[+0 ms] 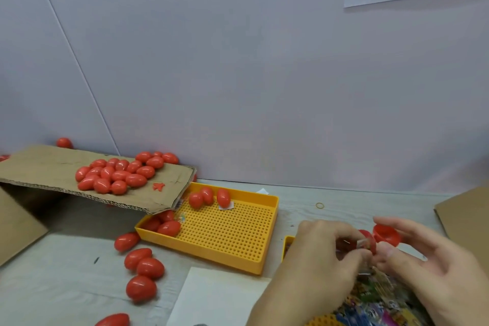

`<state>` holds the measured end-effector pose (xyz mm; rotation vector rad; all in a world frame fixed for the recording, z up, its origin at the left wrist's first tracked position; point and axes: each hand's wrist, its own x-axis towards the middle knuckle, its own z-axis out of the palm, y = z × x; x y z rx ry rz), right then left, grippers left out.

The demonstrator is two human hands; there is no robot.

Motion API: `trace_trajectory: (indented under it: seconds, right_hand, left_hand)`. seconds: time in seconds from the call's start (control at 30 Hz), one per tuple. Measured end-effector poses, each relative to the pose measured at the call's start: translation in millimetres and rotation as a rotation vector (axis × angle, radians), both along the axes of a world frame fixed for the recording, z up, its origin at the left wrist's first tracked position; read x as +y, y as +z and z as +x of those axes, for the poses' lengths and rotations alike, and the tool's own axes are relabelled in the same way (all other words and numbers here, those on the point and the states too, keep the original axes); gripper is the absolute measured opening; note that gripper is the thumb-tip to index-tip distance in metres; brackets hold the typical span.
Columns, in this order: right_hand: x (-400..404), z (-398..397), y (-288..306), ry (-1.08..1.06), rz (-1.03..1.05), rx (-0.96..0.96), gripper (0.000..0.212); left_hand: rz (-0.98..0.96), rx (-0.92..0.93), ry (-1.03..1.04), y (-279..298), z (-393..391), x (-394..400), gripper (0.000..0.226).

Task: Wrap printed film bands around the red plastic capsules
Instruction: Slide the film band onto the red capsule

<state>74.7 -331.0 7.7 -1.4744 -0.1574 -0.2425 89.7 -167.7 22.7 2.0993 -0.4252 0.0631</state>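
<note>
My left hand (317,254) and my right hand (434,264) meet at the lower right, fingers curled around a red capsule (369,239). A clear film band (361,243) sits pinched between my left fingertips against it. An open red capsule half (387,234) shows just behind, by my right fingers. Below my hands lies a pile of printed film bands (381,299) in bright colours. Many red capsules (119,174) are heaped on a cardboard flap, and several more (143,264) lie loose on the table.
A yellow perforated tray (238,233) holds a few capsules at its far and left ends. The cardboard flap (39,167) overhangs its corner. A white sheet (211,296) lies in front, a rubber band (320,205) behind, and brown cardboard (465,212) at the right.
</note>
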Motion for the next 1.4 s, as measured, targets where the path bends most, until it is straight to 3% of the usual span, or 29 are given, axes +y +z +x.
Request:
trace_trajectory:
  seconds: [0.27,0.5,0.67,0.73,0.8,0.87,1.0,1.2,1.4]
  right_hand:
    - [-0.9,-0.5,-4.0,-0.027,-0.034,-0.025,0.044]
    - [1.0,2.1,0.4,-0.082,0.092,-0.115,0.043]
    - [-2.6,-1.3,9.0,-0.056,0.150,-0.108,0.036]
    - [-3.6,-2.5,11.1,-0.062,0.133,-0.097,0.035]
    - [-4.3,-2.5,12.3,-0.062,0.132,-0.093,0.035]
    - [-4.6,-2.7,12.9,-0.054,0.139,-0.086,0.035]
    - [-4.6,-3.3,14.8,-0.023,0.124,-0.084,0.035]
    - [-3.0,-3.3,14.3,0.006,0.084,-0.094,0.036]
    - [-7.9,-1.4,7.6,-0.045,0.079,-0.117,0.038]
  left_hand:
    - [-0.037,-0.086,-0.060,7.1,-3.9,-1.4,0.018]
    - [-0.087,-0.270,-0.058,9.2,-4.6,-5.8,0.023]
    - [-0.204,-0.165,-0.119,12.7,-9.8,-7.6,0.023]
    - [-0.172,-0.151,-0.056,17.9,-10.5,0.5,0.020]
    - [-0.094,-0.226,0.147,25.2,-1.8,24.1,0.011]
    - [-0.002,-0.271,0.423,33.6,12.3,63.6,0.017]
    - [0.400,-0.133,0.827,35.3,40.3,160.7,0.024]
    - [0.790,0.114,0.801,31.4,52.7,277.5,0.037]
    - [1.057,0.147,0.662,51.3,73.0,291.6,0.034]
